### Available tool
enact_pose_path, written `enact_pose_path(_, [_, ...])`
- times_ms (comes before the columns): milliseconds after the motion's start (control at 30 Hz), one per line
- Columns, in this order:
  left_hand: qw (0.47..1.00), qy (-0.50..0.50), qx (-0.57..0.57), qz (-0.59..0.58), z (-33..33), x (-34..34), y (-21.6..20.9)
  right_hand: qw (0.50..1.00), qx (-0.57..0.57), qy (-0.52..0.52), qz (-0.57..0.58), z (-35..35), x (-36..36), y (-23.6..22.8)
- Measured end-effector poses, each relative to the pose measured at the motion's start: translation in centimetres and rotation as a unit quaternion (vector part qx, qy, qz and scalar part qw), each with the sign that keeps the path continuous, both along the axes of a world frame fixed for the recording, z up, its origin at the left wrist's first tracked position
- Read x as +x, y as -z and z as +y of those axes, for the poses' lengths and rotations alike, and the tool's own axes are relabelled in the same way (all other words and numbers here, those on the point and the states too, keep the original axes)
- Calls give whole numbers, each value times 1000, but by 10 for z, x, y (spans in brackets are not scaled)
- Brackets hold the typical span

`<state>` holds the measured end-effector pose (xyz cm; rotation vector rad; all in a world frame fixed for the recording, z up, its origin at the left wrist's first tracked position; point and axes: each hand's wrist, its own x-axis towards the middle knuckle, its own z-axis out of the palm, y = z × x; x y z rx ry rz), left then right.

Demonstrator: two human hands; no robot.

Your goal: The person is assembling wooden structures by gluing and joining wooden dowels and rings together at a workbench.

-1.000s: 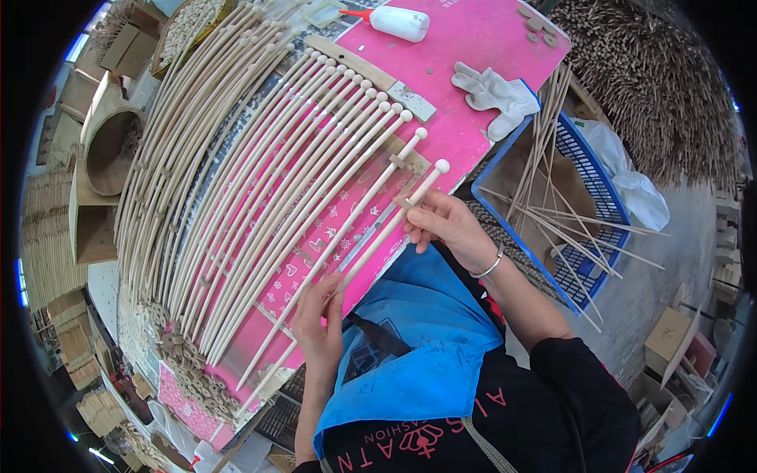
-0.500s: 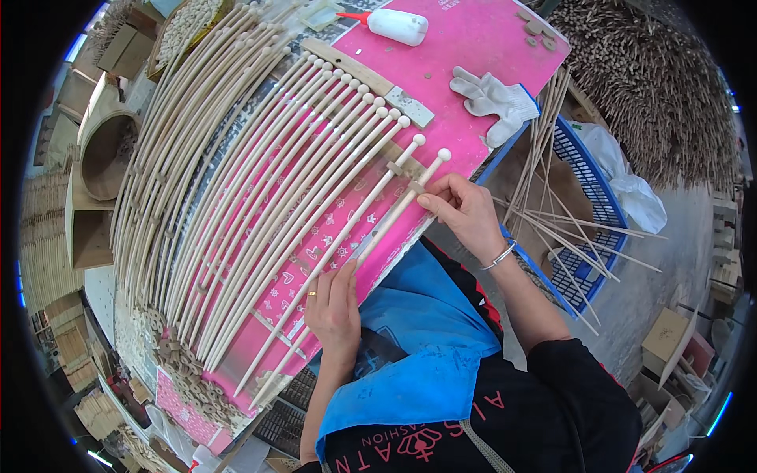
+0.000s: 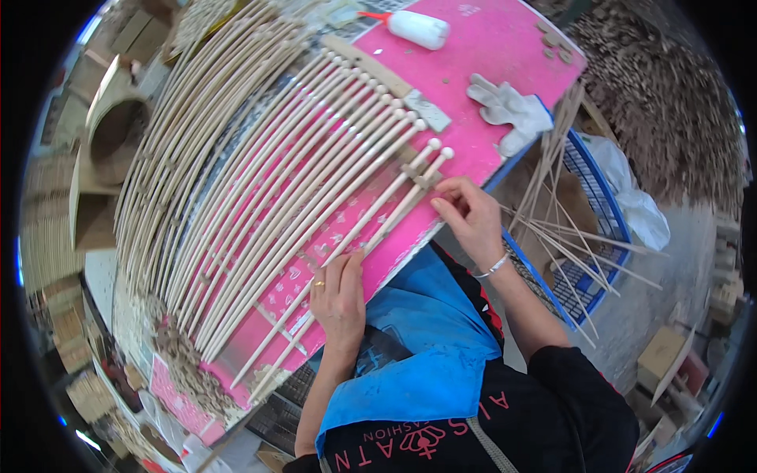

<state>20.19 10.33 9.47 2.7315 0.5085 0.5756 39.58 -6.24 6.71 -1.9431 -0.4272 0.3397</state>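
Fingers (image 3: 453,188) of the right hand (image 3: 478,218) curl, perhaps touching a rod (image 3: 402,210).

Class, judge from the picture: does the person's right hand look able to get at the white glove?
Probably yes: the white glove lies uncovered on the pink tabletop, beyond the right hand, and bare surface between them seems to leave the way free.

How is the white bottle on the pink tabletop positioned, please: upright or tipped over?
Tipped over: the white bottle lies on its side on the pink tabletop, its red nozzle pointing left.
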Motion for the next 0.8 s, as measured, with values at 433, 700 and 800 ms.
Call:
enact_pose_path(433, [900, -405, -82, -138, 82, -210, -16, 842, -62, -340, -415, 102, 16, -51])
enact_pose_path(700, [724, -629, -137, -247, 96, -407, 6, 791, -101, -439, -414, 146, -5, -46])
enact_pose_path(800, [767, -598, -106, -205, 96, -407, 15, 775, -102, -454, -428, 148, -6, -46])
